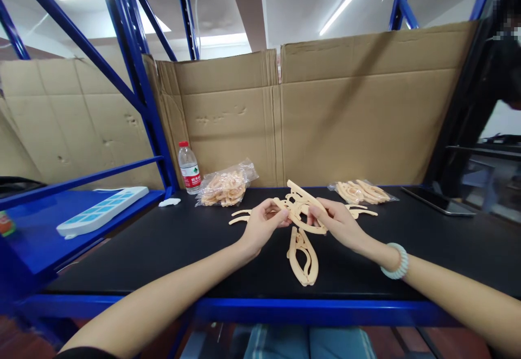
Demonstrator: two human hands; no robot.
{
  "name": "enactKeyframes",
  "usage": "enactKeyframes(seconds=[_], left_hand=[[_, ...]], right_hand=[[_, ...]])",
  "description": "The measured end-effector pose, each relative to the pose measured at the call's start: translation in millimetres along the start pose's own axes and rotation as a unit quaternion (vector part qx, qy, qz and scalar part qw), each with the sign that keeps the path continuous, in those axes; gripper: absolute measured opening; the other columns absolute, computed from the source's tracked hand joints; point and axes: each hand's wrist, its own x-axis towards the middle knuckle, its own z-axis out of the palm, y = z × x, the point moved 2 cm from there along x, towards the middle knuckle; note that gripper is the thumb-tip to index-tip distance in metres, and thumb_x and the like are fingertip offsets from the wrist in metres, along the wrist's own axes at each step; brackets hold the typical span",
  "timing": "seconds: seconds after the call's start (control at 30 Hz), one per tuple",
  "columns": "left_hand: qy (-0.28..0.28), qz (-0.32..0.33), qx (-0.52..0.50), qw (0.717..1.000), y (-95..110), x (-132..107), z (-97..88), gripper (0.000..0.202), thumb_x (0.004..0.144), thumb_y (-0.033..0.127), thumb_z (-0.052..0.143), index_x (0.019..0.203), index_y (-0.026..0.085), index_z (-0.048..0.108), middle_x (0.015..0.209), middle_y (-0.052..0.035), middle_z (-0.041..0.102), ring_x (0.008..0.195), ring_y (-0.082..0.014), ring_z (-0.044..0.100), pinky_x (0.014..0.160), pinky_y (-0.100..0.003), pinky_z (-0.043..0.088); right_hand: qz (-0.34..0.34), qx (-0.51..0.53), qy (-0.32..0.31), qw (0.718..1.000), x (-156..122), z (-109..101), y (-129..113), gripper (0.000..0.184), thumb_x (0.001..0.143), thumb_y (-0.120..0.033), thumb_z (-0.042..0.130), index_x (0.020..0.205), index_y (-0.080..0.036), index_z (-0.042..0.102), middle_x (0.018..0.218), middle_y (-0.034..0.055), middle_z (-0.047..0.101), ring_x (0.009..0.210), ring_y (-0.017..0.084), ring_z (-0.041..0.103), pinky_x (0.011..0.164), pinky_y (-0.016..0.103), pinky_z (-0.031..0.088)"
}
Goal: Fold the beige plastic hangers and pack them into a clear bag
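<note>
Between both hands, above the black tabletop, is a beige folding hanger (300, 207) with long curved arms, held tilted. My left hand (265, 222) pinches its left side between thumb and fingers. On its right side my right hand (336, 219) is closed, with a pale beaded band at the wrist. Another beige folding hanger (302, 257), folded up, lies on the table just below the hands. Further beige hanger pieces (360, 211) stick out behind my right hand, and similar curved pieces (241, 216) show beside my left; the hands partly cover them.
Clear bags of beige pieces lie at the back, one bag (228, 184) on the left and another bag (362, 191) on the right. A red-capped water bottle (189, 169), a dark tablet (439, 202) and a white-and-blue compartment box (102, 211) stand around. Cardboard (358, 115) walls the back.
</note>
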Motion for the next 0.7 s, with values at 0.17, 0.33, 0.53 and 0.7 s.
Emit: enactKeyframes(seconds=[0.17, 0.33, 0.53, 0.7], left_hand=[[-0.029, 0.039, 0.017, 0.999, 0.9, -0.9, 2.9, 0.023, 0.075, 0.032, 0.069, 0.083, 0.014, 0.056, 0.083, -0.0024, 0.063, 0.075, -0.0121, 0.061, 0.070, -0.025, 0.051], [-0.061, 0.067, 0.016, 0.996, 1.8, -0.4, 3.3, 0.020, 0.078, 0.029, 0.067, 0.084, 0.016, 0.054, 0.084, -0.0010, 0.061, 0.080, -0.0123, 0.058, 0.073, -0.025, 0.049], [-0.039, 0.057, 0.007, 0.998, 2.3, -1.1, 5.6, 0.022, 0.077, 0.031, 0.068, 0.087, 0.016, 0.056, 0.087, -0.0014, 0.062, 0.081, -0.0130, 0.059, 0.077, -0.028, 0.051], [-0.058, -0.004, -0.005, 0.998, 3.7, -2.5, 10.0, 0.032, 0.075, 0.038, 0.068, 0.095, 0.014, 0.062, 0.097, -0.0065, 0.063, 0.088, -0.0182, 0.061, 0.077, -0.033, 0.054]], right_hand=[[0.011, -0.059, 0.023, 0.998, 2.5, -4.4, 2.7, 0.046, 0.093, -0.047, 0.040, 0.060, -0.017, 0.050, 0.054, -0.0029, 0.045, 0.048, 0.009, 0.042, 0.048, 0.022, 0.032], [0.002, -0.090, 0.022, 0.996, 3.3, -5.6, 1.6, 0.046, 0.093, -0.045, 0.040, 0.059, -0.017, 0.049, 0.053, -0.0028, 0.046, 0.049, 0.009, 0.041, 0.050, 0.023, 0.031], [-0.014, -0.059, -0.032, 0.998, 1.3, -2.8, -7.1, 0.046, 0.093, -0.047, 0.039, 0.060, -0.017, 0.049, 0.055, -0.0026, 0.045, 0.051, 0.009, 0.038, 0.050, 0.023, 0.029], [-0.003, -0.028, -0.092, 0.995, 0.2, -0.2, -7.9, 0.052, 0.091, -0.053, 0.038, 0.058, -0.016, 0.051, 0.054, -0.0015, 0.046, 0.049, 0.009, 0.040, 0.049, 0.023, 0.030]])
